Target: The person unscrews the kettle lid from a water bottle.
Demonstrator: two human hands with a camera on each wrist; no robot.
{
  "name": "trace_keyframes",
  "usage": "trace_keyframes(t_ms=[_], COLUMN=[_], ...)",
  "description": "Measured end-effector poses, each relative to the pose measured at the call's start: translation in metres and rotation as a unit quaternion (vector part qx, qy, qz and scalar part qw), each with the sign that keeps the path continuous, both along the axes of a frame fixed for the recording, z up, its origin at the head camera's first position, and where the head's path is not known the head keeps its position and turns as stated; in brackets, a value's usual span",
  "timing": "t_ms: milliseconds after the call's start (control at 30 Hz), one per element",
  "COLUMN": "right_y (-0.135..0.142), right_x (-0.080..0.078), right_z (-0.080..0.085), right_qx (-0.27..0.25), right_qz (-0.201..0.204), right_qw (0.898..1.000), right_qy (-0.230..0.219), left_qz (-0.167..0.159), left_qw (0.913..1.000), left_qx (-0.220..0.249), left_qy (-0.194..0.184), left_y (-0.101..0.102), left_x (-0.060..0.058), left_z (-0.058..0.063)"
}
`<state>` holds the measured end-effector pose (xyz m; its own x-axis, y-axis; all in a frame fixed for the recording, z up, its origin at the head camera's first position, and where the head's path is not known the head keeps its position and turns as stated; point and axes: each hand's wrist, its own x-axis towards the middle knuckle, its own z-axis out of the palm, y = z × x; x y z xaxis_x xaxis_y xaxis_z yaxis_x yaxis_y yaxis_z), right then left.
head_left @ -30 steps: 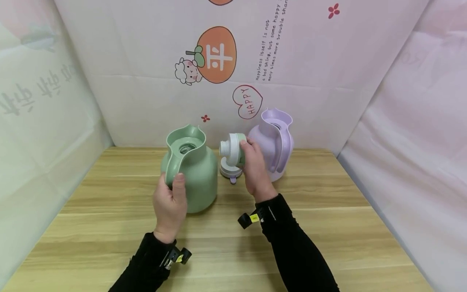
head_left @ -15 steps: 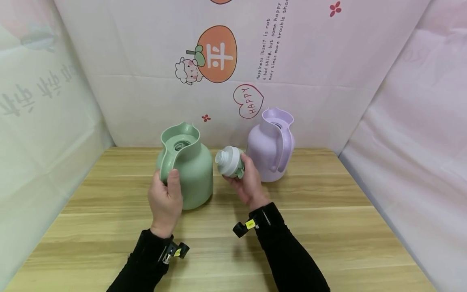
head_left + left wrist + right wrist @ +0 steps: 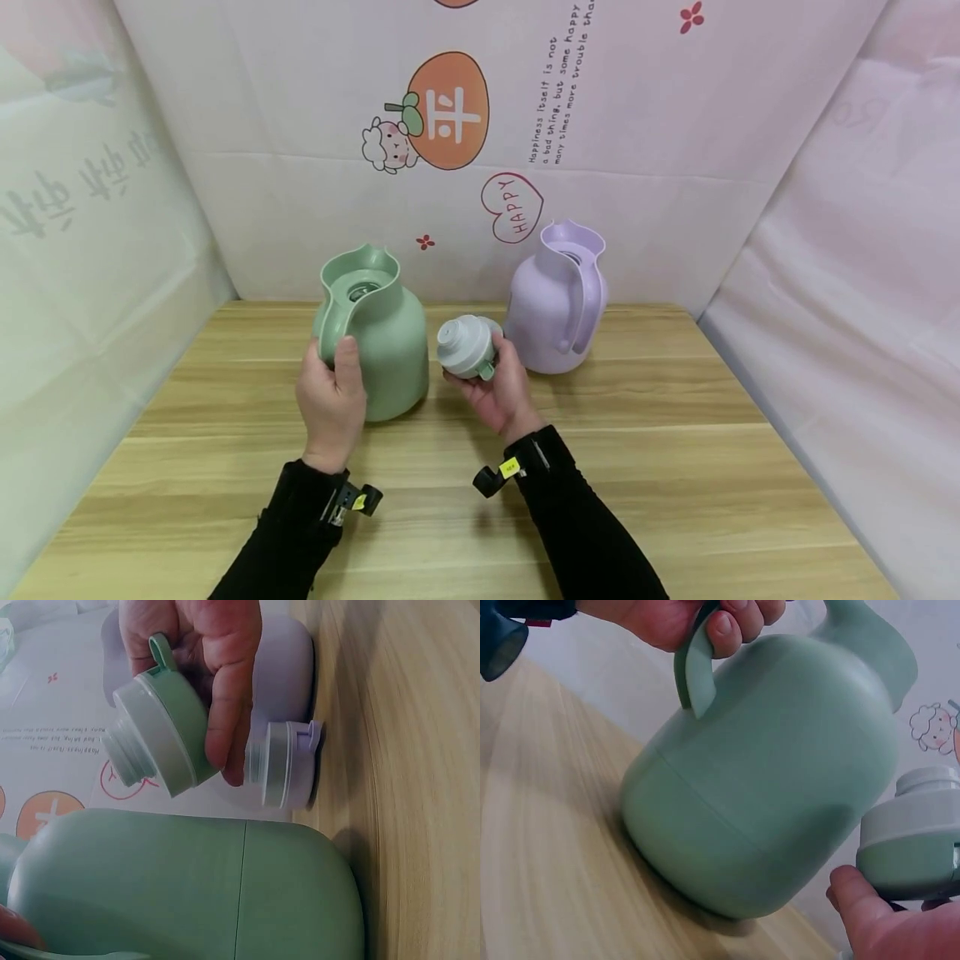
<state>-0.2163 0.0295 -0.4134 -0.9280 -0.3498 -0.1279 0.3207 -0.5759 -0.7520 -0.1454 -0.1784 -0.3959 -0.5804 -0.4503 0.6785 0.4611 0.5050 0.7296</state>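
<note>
My left hand point(image 3: 330, 408) grips the handle of a light green vacuum jug point(image 3: 393, 354) standing on the table. The jug's spouted mouth has no lid, so its round neck opening shows. To its right, my right hand point(image 3: 504, 398) holds a green and white screw stopper point(image 3: 463, 346) from below. The stopper's white threaded end tilts up and to the left, and its small green loop sticks out, as the left wrist view shows. Behind it, a purple and white stopper point(image 3: 289, 765) stands on the table, mostly hidden in the head view.
A purple vacuum jug point(image 3: 551, 321), also lidless, stands at the back right with its handle toward the right. The wooden table point(image 3: 675, 467) meets a printed cloth backdrop point(image 3: 300, 208) behind, with cloth sides left and right.
My left hand has shifted the green jug left and slightly back. My right hand has come down and left, turning the green stopper from sideways to threaded end up.
</note>
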Motion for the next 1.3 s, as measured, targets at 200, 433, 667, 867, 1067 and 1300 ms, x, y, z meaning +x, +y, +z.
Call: trace_keyframes(t_ms=[200, 433, 667, 867, 1067, 1300], right_y=[0.000, 0.001, 0.002, 0.002, -0.001, -0.005], right_x=[0.000, 0.001, 0.002, 0.002, 0.003, 0.002], right_z=[-0.008, -0.011, -0.015, -0.018, -0.019, -0.023], right_qx=[-0.025, -0.072, -0.105, -0.106, -0.090, -0.065], right_qz=[0.053, 0.112, 0.158, 0.188, 0.185, 0.167], right_qw=[0.998, 0.991, 0.981, 0.975, 0.977, 0.983], right_qy=[0.014, 0.021, 0.031, 0.049, 0.058, 0.051], left_qz=[0.011, 0.016, 0.025, 0.034, 0.036, 0.036], left_qw=[0.9999, 0.9994, 0.9992, 0.9985, 0.9979, 0.9975], left_qx=[0.007, 0.019, 0.019, 0.022, 0.030, 0.040], left_qy=[-0.009, -0.023, -0.024, -0.036, -0.045, -0.046], left_y=[-0.005, -0.012, -0.019, -0.023, -0.029, -0.034], left_x=[-0.007, -0.015, -0.024, -0.030, -0.036, -0.043], left_z=[0.002, 0.004, 0.003, 0.003, 0.004, 0.004])
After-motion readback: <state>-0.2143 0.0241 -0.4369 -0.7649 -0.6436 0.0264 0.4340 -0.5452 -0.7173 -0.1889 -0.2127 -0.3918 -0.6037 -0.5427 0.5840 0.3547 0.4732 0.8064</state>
